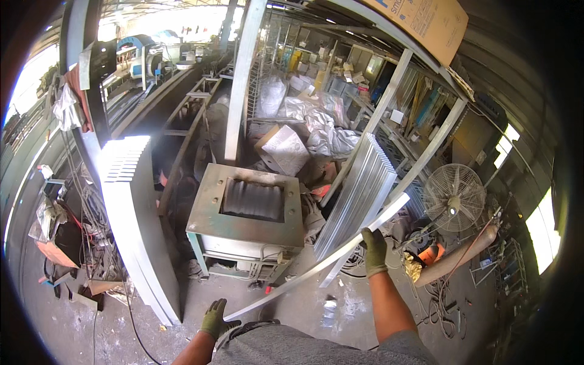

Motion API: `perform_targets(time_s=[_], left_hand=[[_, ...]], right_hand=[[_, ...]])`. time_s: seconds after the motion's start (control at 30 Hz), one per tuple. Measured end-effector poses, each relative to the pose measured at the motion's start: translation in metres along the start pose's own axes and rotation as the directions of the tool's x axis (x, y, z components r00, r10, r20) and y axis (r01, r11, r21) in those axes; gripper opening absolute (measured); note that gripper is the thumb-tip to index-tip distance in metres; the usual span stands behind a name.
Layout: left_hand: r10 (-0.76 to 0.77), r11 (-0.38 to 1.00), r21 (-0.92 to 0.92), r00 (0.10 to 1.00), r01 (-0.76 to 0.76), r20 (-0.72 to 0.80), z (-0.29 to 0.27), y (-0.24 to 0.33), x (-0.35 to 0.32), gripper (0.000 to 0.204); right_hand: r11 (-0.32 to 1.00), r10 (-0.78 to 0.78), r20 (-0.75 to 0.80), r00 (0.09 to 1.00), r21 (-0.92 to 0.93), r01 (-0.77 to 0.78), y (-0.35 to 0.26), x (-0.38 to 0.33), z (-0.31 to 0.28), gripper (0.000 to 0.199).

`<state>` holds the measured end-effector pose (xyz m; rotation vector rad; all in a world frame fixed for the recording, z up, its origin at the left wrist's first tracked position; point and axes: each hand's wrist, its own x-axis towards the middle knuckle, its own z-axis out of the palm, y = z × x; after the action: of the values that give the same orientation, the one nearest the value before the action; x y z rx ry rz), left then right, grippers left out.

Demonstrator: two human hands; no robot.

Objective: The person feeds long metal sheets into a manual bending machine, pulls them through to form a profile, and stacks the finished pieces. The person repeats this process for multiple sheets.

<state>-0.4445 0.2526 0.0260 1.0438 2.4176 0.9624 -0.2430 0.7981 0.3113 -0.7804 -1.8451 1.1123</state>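
A long, pale metal strip slants in front of me, from low near my waist up to the right. My right hand, in a green work glove, is closed on its upper part. By its lower end is my left hand, gloved alike, fingers stretched and thumb apart; whether it touches the strip I cannot tell. Beyond the strip stands a worn metal machine with a dark, ribbed roller in its top opening. Similar metal lengths lean upright in a left stack and a right stack.
At right are a round floor fan, a rusty gas cylinder and tangled hoses. Metal posts rise behind the machine, with wrapped bundles beyond. Cables and an orange-brown box lie at left.
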Motion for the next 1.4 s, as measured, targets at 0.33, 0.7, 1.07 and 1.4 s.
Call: perform_targets(time_s=[0.33, 0.7, 1.07, 1.4], left_hand=[[-0.167, 0.977, 0.087, 0.954, 0.193, -0.25, -0.059, -0.061, -0.118, 0.039], [-0.355, 0.91, 0.127, 0.9, 0.395, -0.254, -0.074, 0.117, -0.032, 0.038], [-0.797, 0.512, -0.019, 0.483, 0.859, 0.363, -0.039, 0.133, -0.263, 0.062], [-0.778, 0.614, 0.165, 0.627, 0.772, -0.039, -0.002, 0.189, -0.156, 0.034]], right_hand=[[0.742, 0.388, 0.332, 0.86, 0.441, -0.505, -0.021, -0.023, 0.154, 0.059], [0.418, 0.465, 0.722, 0.512, 0.331, -0.846, 0.054, -0.119, 0.296, 0.091], [0.27, 0.592, 0.752, 0.288, 0.15, -0.951, 0.117, -0.083, 0.353, 0.067], [0.789, 0.447, 0.72, 0.53, -0.039, -0.613, 0.107, -0.052, 0.384, 0.092]])
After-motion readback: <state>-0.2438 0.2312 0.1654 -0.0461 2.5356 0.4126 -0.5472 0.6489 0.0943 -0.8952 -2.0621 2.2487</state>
